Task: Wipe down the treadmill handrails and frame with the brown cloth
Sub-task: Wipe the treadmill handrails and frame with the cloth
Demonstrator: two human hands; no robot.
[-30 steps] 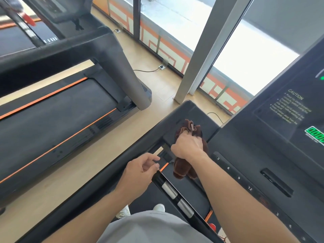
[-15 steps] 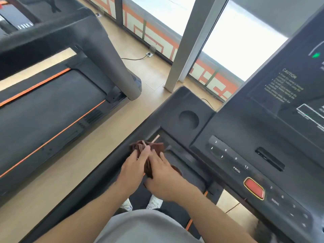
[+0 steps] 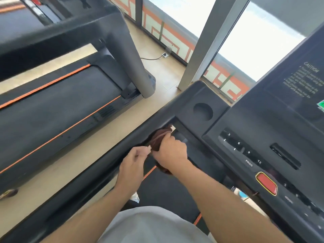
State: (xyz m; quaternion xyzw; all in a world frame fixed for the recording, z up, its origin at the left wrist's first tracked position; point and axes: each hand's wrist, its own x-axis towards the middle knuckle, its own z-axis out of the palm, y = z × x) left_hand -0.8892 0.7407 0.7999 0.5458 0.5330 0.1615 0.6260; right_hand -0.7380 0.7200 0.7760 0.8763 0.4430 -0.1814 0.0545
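Viewing from the head camera: right hand (image 3: 171, 149) holds the bunched brown cloth (image 3: 158, 139) against the left handrail (image 3: 98, 165), just below the cup holder (image 3: 203, 112). Left hand (image 3: 134, 160), just beside, pinches the cloth's near edge. The rail's long axis runs back toward the person.

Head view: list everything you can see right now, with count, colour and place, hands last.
Brown cloth: one, bunched on the left handrail, under the right hand.
Left handrail: one, black, running diagonally from lower left to the console.
Cup holder: one, black, round recess left of the keypad.
Console keypad: one, black, white numbers 3, 6, 9, 12.
Red button: one, lower right of the console.
Neighbouring treadmill: one, black with orange stripes, at left.
Window pillar: one, grey, top centre.
Floor socket: one, with a cable.
Left hand: pinches a pale tag at the cloth's edge.
Right hand: grips the cloth.
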